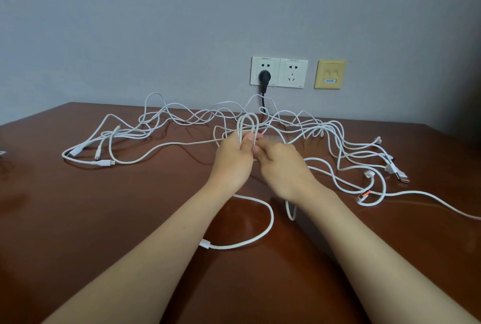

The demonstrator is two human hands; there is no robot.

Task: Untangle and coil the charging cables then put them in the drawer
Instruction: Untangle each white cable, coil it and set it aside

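Several white charging cables (166, 117) lie tangled across the back of a brown wooden table (104, 219). My left hand (234, 162) grips a small upright coil of white cable (248, 123) whose loops stick up above my fingers. My right hand (281, 167) pinches the same cable right beside the left thumb. One end of this cable (260, 235) trails toward me in a curve and ends in a white plug (204, 243) by my left forearm. Plugs with orange tips (403, 180) lie at the right. No drawer is in view.
Two white wall sockets (291, 73) sit behind the table, one holding a black plug (265, 77) with a black cord running down. A yellow data socket (330, 74) is to their right. A loose white cable (442, 206) runs off the right edge.
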